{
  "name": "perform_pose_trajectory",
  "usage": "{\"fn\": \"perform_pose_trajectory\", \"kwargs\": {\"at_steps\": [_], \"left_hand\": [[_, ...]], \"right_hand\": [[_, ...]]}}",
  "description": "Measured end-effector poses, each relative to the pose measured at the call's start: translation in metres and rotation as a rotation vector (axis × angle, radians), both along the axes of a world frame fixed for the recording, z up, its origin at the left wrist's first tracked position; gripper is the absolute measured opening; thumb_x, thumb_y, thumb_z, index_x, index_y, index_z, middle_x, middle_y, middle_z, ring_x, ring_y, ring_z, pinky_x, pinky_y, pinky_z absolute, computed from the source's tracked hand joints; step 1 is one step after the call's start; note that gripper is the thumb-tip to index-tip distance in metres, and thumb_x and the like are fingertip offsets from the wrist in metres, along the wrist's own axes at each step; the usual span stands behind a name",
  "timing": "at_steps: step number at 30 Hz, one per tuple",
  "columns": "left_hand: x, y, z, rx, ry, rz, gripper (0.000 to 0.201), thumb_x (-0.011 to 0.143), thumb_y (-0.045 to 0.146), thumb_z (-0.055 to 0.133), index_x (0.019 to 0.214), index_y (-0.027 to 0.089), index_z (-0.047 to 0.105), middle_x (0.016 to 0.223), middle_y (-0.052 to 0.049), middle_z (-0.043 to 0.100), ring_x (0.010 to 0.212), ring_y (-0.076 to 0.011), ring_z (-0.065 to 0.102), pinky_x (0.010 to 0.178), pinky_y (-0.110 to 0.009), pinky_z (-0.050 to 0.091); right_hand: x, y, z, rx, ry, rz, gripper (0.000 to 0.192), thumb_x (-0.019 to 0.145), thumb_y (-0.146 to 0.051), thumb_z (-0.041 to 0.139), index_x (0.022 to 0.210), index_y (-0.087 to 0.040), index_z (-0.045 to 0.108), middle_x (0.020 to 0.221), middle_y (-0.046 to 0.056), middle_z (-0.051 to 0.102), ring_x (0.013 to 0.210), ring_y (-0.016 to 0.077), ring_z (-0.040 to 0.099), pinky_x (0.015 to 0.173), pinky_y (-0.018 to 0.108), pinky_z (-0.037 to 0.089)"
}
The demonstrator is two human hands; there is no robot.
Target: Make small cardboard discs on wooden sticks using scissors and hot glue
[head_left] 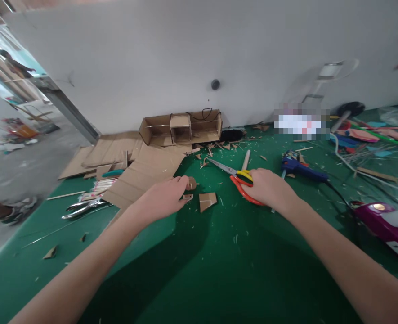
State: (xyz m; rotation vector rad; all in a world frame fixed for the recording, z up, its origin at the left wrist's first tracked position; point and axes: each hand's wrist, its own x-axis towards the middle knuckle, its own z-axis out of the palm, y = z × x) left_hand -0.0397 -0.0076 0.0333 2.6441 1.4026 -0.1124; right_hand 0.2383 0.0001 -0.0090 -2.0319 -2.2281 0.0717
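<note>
My right hand (266,184) grips a pair of scissors (226,168) by its yellow and orange handles. The metal blades point up and left over the green table. Between the fingers of my left hand (165,196) is a small rounded cardboard piece (192,183), partly hidden by the fingertips. Just below those fingertips shows a small cardboard scrap (187,197); whether the hand touches it I cannot tell. A squarish cardboard piece (207,201) lies flat on the table between the two hands.
A cardboard box frame (158,130) stands against the white wall. Cardboard sheets (145,168) and metal pliers (84,208) lie left. At right are a blue glue gun (303,171), a magenta device (381,225) and loose sticks and wires. A person (16,65) is at far left.
</note>
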Motion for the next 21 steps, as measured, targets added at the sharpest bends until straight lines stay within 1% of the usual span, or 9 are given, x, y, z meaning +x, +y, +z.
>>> {"fn": "perform_pose_trajectory", "kwargs": {"at_steps": [4, 7, 9, 10, 12, 14, 16, 18, 21], "left_hand": [[-0.003, 0.005, -0.009, -0.052, -0.032, -0.072, 0.021, 0.086, 0.028, 0.041, 0.104, 0.019, 0.049, 0.096, -0.008, 0.06, 0.086, -0.023, 0.056, 0.066, -0.032, 0.04], [-0.004, 0.005, -0.01, -0.082, -0.047, -0.07, 0.02, 0.086, 0.024, 0.039, 0.102, 0.019, 0.051, 0.092, -0.008, 0.06, 0.082, -0.0217, 0.057, 0.064, -0.031, 0.038], [-0.002, 0.003, -0.005, -0.109, -0.078, -0.033, 0.022, 0.087, 0.023, 0.037, 0.104, 0.019, 0.05, 0.088, -0.007, 0.061, 0.077, -0.0201, 0.057, 0.062, -0.03, 0.038], [0.0, 0.001, -0.002, -0.136, -0.109, -0.019, 0.022, 0.087, 0.024, 0.037, 0.103, 0.019, 0.05, 0.087, -0.006, 0.062, 0.075, -0.0192, 0.057, 0.061, -0.029, 0.038], [0.005, -0.003, 0.006, -0.237, -0.194, -0.03, 0.019, 0.086, 0.029, 0.042, 0.1, 0.021, 0.051, 0.086, -0.004, 0.063, 0.075, -0.0173, 0.058, 0.061, -0.027, 0.039], [0.011, -0.006, 0.01, -0.353, -0.28, -0.058, 0.017, 0.084, 0.033, 0.046, 0.096, 0.022, 0.051, 0.087, -0.001, 0.064, 0.076, -0.0155, 0.058, 0.061, -0.025, 0.04], [0.015, -0.008, 0.01, -0.389, -0.338, -0.06, 0.016, 0.084, 0.035, 0.047, 0.094, 0.023, 0.051, 0.088, -0.001, 0.063, 0.077, -0.0145, 0.058, 0.062, -0.024, 0.041], [0.017, -0.007, 0.004, -0.358, -0.359, -0.039, 0.015, 0.085, 0.034, 0.046, 0.09, 0.022, 0.052, 0.085, -0.001, 0.063, 0.076, -0.0143, 0.058, 0.063, -0.025, 0.042], [0.017, -0.004, -0.006, -0.323, -0.365, -0.025, 0.012, 0.084, 0.031, 0.047, 0.087, 0.021, 0.053, 0.08, 0.0, 0.062, 0.074, -0.0145, 0.058, 0.064, -0.025, 0.042]], "right_hand": [[0.002, 0.0, 0.006, 0.032, 0.101, -0.016, 0.036, 0.08, -0.042, 0.045, 0.086, -0.011, 0.063, 0.08, 0.015, 0.061, 0.064, 0.0219, 0.059, 0.053, 0.034, 0.044], [-0.003, -0.006, 0.018, 0.285, 0.029, -0.033, 0.039, 0.081, -0.04, 0.046, 0.098, -0.007, 0.061, 0.091, 0.02, 0.061, 0.084, 0.03, 0.059, 0.067, 0.041, 0.048], [-0.012, -0.013, 0.022, 0.425, 0.005, 0.097, 0.041, 0.083, -0.04, 0.046, 0.107, -0.008, 0.058, 0.1, 0.019, 0.061, 0.096, 0.0328, 0.056, 0.079, 0.047, 0.045], [-0.017, -0.017, 0.021, 0.431, 0.039, 0.225, 0.041, 0.085, -0.039, 0.046, 0.112, -0.01, 0.056, 0.105, 0.017, 0.061, 0.1, 0.0312, 0.055, 0.084, 0.047, 0.044], [-0.03, -0.024, 0.015, 0.354, 0.129, 0.496, 0.041, 0.086, -0.036, 0.048, 0.12, -0.013, 0.052, 0.118, 0.013, 0.058, 0.11, 0.0266, 0.051, 0.094, 0.043, 0.04], [-0.042, -0.028, 0.006, 0.274, 0.166, 0.658, 0.036, 0.084, -0.033, 0.053, 0.117, -0.017, 0.054, 0.118, 0.01, 0.058, 0.112, 0.0252, 0.05, 0.1, 0.045, 0.034], [-0.05, -0.03, -0.002, 0.205, 0.192, 0.7, 0.025, 0.084, -0.029, 0.054, 0.106, -0.018, 0.059, 0.108, 0.009, 0.062, 0.104, 0.0237, 0.053, 0.097, 0.044, 0.036], [-0.055, -0.03, -0.006, 0.172, 0.209, 0.691, 0.016, 0.085, -0.026, 0.053, 0.097, -0.017, 0.061, 0.097, 0.008, 0.063, 0.095, 0.022, 0.054, 0.09, 0.04, 0.039], [-0.056, -0.03, -0.006, 0.166, 0.226, 0.676, 0.013, 0.085, -0.024, 0.052, 0.091, -0.017, 0.061, 0.089, 0.007, 0.062, 0.09, 0.021, 0.053, 0.085, 0.038, 0.04]]}}
